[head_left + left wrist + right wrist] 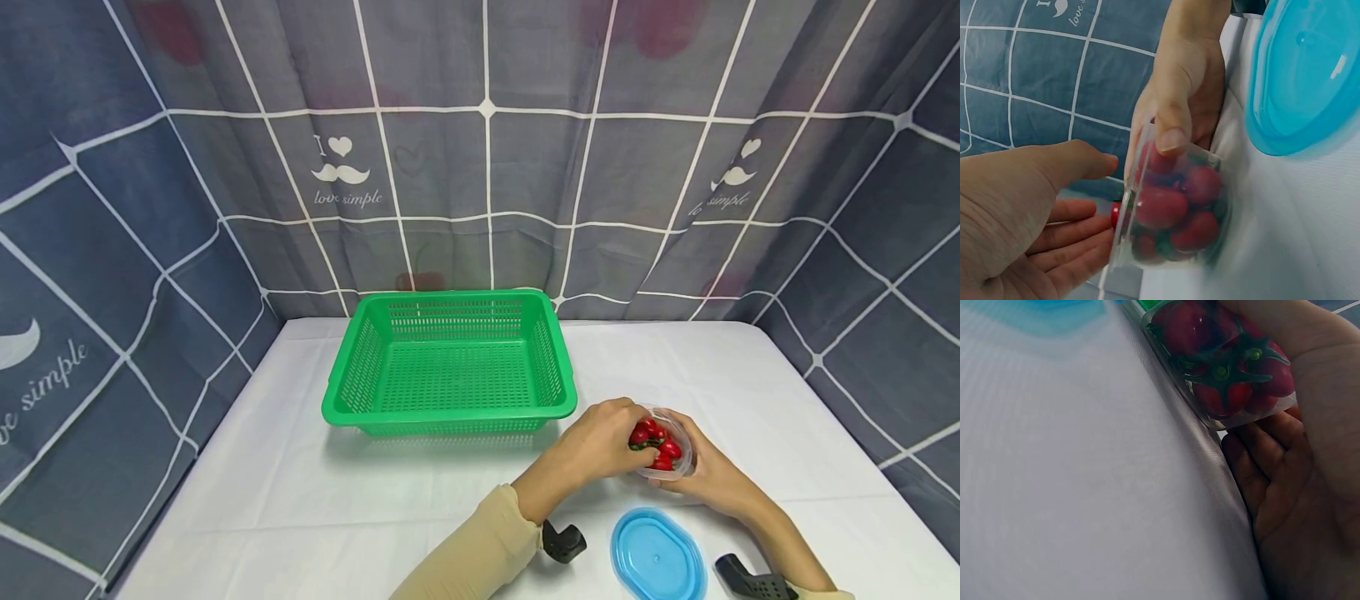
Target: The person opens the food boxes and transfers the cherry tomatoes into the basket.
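Observation:
My right hand point(716, 477) holds a small clear plastic tub point(666, 476) at its side, with the thumb on one wall and the fingers around the other. Red cherry tomatoes point(671, 450) with green stems fill the tub. Over its mouth reaches my left hand point(600, 442), thumb and fingers spread apart. In the left wrist view, its fingertips come close to one tomato point(1115, 214) that shows at the tub's opening; whether they touch it I cannot tell. A light blue lid point(658, 554) lies on the table just in front of the tub.
A green perforated plastic basket point(450, 420) with nothing in it stands left of the hands, toward the back. The table has a white cloth point(285, 492). Dark checked curtains point(540, 167) rise behind and at both sides. Black camera mounts point(564, 542) sit at the wrists.

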{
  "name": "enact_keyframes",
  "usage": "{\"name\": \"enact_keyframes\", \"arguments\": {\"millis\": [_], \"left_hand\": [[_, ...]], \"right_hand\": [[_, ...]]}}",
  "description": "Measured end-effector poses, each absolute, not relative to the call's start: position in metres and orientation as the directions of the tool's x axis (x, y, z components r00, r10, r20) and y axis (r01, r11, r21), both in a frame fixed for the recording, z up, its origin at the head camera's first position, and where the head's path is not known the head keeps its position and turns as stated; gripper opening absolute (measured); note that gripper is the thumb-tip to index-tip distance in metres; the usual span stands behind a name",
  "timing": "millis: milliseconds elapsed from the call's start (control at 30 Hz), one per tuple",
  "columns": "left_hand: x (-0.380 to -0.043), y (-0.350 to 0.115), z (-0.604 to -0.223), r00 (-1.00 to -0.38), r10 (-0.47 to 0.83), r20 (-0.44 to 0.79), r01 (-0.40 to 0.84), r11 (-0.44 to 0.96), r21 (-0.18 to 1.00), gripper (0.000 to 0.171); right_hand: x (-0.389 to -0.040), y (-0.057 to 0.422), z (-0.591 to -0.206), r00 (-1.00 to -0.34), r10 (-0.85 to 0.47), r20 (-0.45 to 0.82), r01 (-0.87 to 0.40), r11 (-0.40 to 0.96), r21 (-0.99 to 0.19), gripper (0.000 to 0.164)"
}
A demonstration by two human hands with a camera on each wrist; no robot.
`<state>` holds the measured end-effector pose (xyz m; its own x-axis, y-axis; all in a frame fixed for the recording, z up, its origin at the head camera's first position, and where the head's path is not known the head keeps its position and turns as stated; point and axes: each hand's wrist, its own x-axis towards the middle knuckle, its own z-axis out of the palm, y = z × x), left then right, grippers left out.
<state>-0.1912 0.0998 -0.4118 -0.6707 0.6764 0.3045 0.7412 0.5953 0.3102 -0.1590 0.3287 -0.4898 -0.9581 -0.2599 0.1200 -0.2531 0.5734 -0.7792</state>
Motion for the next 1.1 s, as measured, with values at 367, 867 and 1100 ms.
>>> {"name": "enact_keyframes", "arguments": {"millis": [367, 867, 1100], "left_hand": [[-0.196, 0.1, -0.421, -0.659, 0.691, 0.298, 0.752, 0.591, 0.291, 0.029], [-0.194, 0.105, -0.429, -0.626, 0.678, 0.385, 0.774, 0.603, 0.195, 0.021], [-0.193, 0.106, -0.431, -0.624, 0.674, 0.396, 0.774, 0.604, 0.191, 0.024]], "right_hand": [[-0.158, 0.328, -0.49, -0.965, -0.245, 0.087, -0.218, 0.579, -0.786, 0.1], [-0.158, 0.329, -0.49, -0.959, -0.257, 0.12, -0.252, 0.579, -0.775, 0.101], [-0.159, 0.329, -0.489, -0.957, -0.26, 0.13, -0.265, 0.596, -0.758, 0.1]]}}
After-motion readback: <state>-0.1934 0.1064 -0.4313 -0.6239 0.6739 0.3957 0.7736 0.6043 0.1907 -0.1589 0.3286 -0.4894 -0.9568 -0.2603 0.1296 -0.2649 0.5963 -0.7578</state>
